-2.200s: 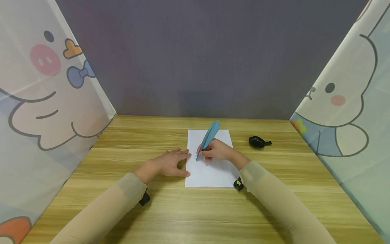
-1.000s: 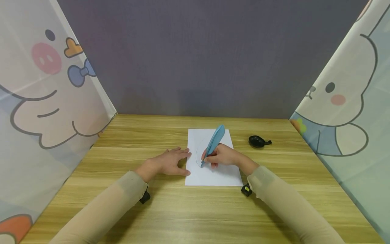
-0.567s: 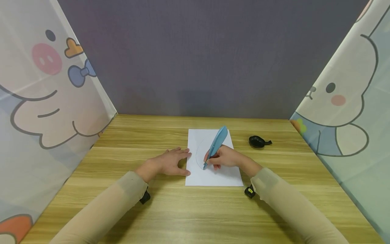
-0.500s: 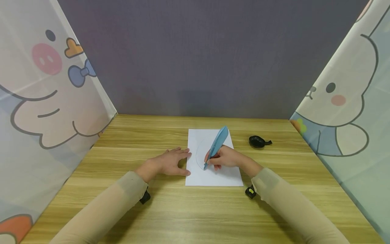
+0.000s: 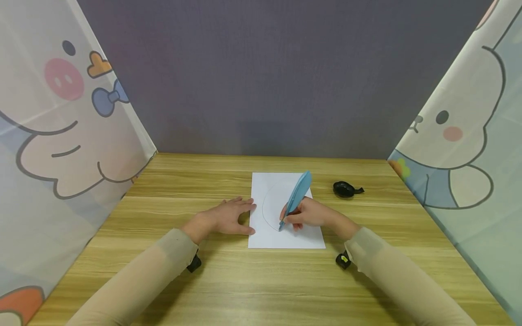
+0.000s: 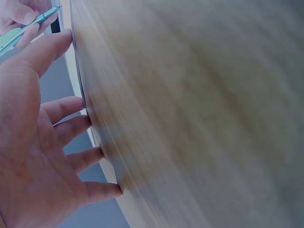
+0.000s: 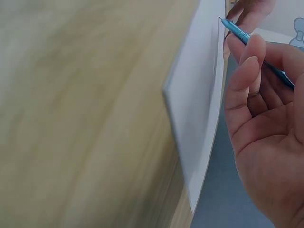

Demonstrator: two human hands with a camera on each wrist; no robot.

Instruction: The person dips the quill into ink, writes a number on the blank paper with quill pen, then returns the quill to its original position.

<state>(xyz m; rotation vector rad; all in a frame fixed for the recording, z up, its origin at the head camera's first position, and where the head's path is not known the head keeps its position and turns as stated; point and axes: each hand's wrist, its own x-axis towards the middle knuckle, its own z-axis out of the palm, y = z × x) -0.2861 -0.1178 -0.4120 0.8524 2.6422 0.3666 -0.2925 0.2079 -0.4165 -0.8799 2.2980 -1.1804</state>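
Note:
A sheet of white paper (image 5: 261, 237) lies on the wooden table, with a thin curved line on it. My right hand (image 5: 307, 213) pinches a blue feather-shaped pen (image 5: 299, 190) near its tip, and the tip meets the paper at the lower end of the curve. In the right wrist view the pen (image 7: 235, 31) sits between thumb and fingers, its point toward the sheet (image 7: 192, 95). My left hand (image 5: 228, 218) is spread at the paper's left edge, fingertips and thumb tip on it. In the left wrist view the left hand's (image 6: 42, 137) fingers are nearly straight.
A black oval object with a short tail (image 5: 344, 189) lies right of the paper. A dark grey panel (image 5: 269, 81) stands behind the wooden table (image 5: 261, 285). Cartoon-printed cloths hang at the left (image 5: 81, 149) and right (image 5: 456, 181).
My right hand has moved the pen down and to the right across the paper. A curved line has appeared behind its tip and grown longer. The left hand has stayed at the paper's edge.

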